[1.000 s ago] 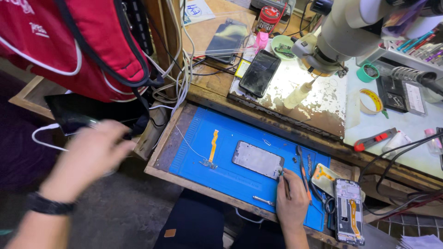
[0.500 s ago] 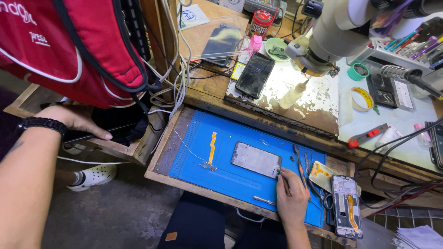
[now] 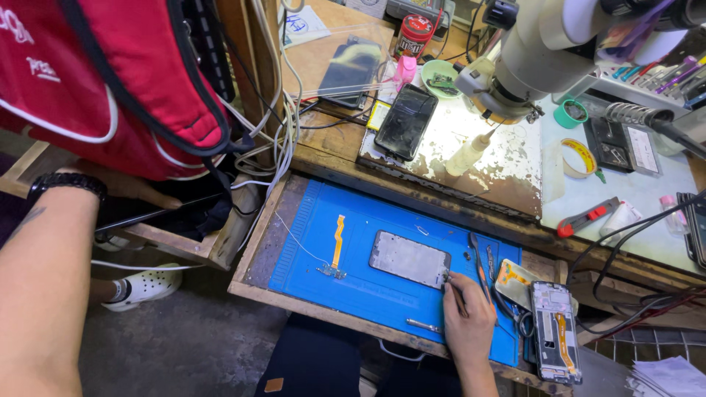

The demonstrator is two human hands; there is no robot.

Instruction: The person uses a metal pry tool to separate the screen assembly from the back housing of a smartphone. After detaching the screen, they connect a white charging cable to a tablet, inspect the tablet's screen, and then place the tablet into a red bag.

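Note:
My right hand (image 3: 468,317) rests on the blue work mat (image 3: 331,294), fingers closed on a thin metal tool whose tip touches the right edge of a grey phone frame (image 3: 408,259). An orange flex cable (image 3: 337,240) lies on the mat left of the frame. My left hand (image 3: 140,192), with a black watch on its wrist, reaches under a red bag (image 3: 110,81) into a wooden shelf. It lies by a dark flat device (image 3: 151,215), and the bag hides part of it.
An opened phone (image 3: 555,340) lies at the mat's right end, with tweezers (image 3: 482,268) near it. A microscope (image 3: 529,51) hangs over a worn metal plate holding a black phone (image 3: 404,121). Tape roll (image 3: 579,156), red cutter (image 3: 585,217), cables and a white shoe (image 3: 143,287) surround the bench.
My left hand has moved from open air up and in under the red bag onto the shelf. My right hand has stayed at the phone frame's right edge.

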